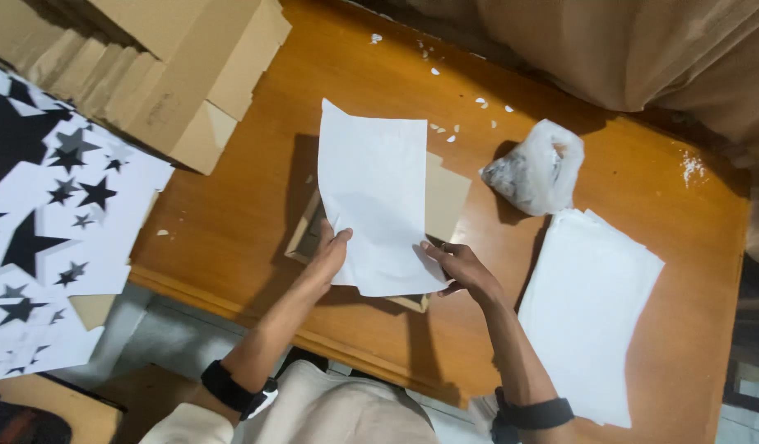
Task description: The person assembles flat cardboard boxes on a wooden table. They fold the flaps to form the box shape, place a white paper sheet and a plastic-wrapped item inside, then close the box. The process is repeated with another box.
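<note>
Your left hand (328, 253) and right hand (460, 267) each pinch the white paper sheet (379, 197) over a cardboard piece (445, 201) near the tabletop's (239, 214) front edge.

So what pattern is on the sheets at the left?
Black and grey stars on white, head view.

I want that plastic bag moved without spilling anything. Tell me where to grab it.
Grip the plastic bag by its gathered mouth at the upper right, coming from above with the right hand. It lies slumped on the wooden table, its bulk low and left, so lifting by the mouth likely keeps the contents inside.
</note>
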